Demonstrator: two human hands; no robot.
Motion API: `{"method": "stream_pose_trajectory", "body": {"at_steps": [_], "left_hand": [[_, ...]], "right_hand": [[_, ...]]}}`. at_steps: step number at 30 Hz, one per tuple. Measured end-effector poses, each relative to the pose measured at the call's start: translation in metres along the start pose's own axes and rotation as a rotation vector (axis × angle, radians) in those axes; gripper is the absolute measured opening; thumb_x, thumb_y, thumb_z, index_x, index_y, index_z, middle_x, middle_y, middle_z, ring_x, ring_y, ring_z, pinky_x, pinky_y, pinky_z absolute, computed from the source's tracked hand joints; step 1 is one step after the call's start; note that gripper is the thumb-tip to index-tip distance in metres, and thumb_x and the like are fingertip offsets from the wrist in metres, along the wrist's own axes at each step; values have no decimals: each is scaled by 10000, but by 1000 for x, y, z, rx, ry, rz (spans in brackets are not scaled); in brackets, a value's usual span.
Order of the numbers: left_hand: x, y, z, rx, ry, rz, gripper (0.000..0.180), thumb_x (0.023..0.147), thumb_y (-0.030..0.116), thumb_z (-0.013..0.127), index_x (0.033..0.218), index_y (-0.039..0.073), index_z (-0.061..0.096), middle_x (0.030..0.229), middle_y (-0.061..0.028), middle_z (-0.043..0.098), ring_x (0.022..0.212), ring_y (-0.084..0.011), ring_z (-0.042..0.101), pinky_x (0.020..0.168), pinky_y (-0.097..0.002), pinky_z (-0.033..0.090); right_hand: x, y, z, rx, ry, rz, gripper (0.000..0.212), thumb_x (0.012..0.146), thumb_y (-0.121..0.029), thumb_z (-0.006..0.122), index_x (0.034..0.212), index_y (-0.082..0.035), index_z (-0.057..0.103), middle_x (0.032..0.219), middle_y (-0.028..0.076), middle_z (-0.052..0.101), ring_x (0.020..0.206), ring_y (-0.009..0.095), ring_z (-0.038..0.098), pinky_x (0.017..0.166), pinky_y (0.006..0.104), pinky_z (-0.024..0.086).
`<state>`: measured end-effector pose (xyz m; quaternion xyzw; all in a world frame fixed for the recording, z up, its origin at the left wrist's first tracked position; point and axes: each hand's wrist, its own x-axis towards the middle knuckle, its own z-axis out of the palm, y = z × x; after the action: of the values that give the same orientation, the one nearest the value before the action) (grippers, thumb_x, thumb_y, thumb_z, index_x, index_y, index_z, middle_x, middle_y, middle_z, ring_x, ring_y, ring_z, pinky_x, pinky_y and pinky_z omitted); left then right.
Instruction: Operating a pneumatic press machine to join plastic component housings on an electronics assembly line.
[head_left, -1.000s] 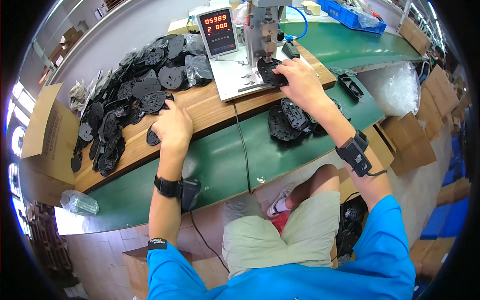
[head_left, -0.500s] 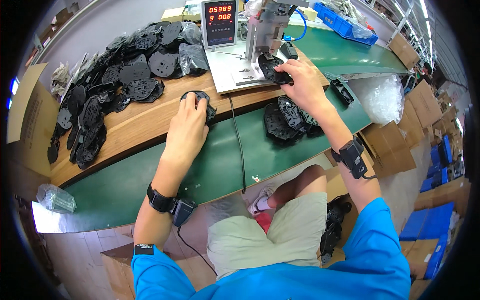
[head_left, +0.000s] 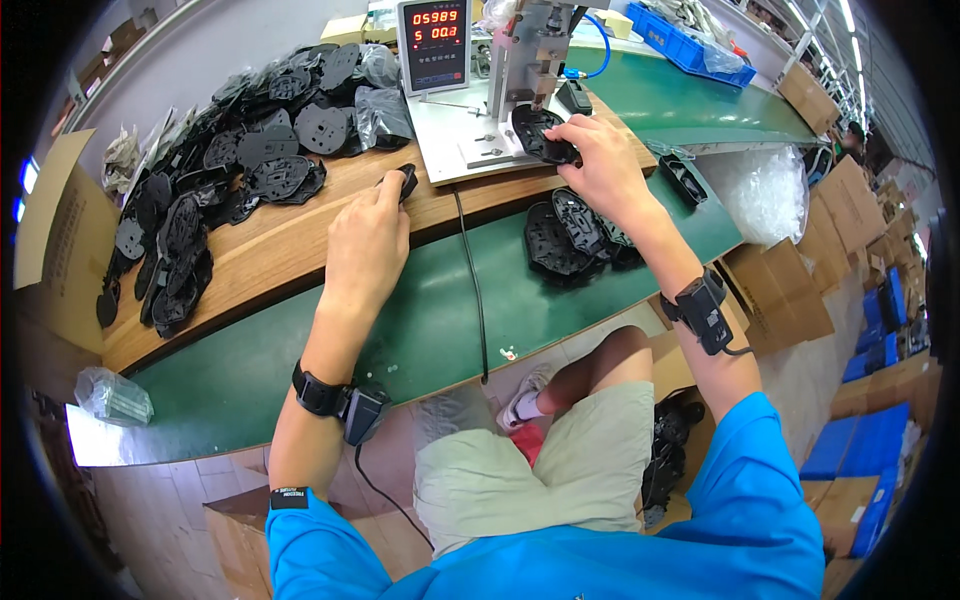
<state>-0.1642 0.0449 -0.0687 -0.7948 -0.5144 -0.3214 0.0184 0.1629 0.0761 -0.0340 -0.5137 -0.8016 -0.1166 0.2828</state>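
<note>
My right hand (head_left: 603, 165) pinches the near right end of a black rounded plastic shell (head_left: 533, 130) on the white base of a small bench press (head_left: 530, 65). The shell lies right below the press's thin tip; whether they touch I cannot tell. To the left, my left hand (head_left: 365, 240) is closed on a second black plastic piece (head_left: 409, 182), tilted on edge above the wooden board. Its fingers hide most of that piece. Several similar black shells (head_left: 560, 240) lie on the green table below my right hand.
A large heap of black shells (head_left: 270, 145) covers the board's left part. A digital display box (head_left: 436, 45) stands beside the press. A cable (head_left: 472, 280) crosses the green tabletop (head_left: 240, 385). At the right are a black tray-like part (head_left: 684, 182) and a clear plastic bag (head_left: 765, 195).
My left hand has tipped its piece up on edge and shifted slightly left. The press head has risen, and the shell in my right hand has barely moved.
</note>
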Motion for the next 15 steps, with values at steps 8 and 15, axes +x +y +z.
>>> {"method": "stream_pose_trajectory", "body": {"at_steps": [8, 15], "left_hand": [[5, -5, 5, 28, 75, 26, 371, 992, 16, 598, 1360, 62, 583, 1181, -231, 724, 1070, -441, 706, 883, -546, 565], [29, 47, 9, 111, 135, 391, 457, 933, -36, 606, 1379, 62, 613, 1359, -242, 681, 1285, -422, 657, 1046, -498, 562]], "right_hand": [[-4, 3, 2, 7, 32, -6, 346, 774, -27, 758, 1118, -56, 747, 1106, 99, 701, 1111, 350, 642, 986, 459, 541], [-7, -1, 1, 63, 187, -55, 286, 792, -5, 742, 1073, -15, 694, 1099, 147, 664, 1122, 371, 627, 992, 478, 545]]}}
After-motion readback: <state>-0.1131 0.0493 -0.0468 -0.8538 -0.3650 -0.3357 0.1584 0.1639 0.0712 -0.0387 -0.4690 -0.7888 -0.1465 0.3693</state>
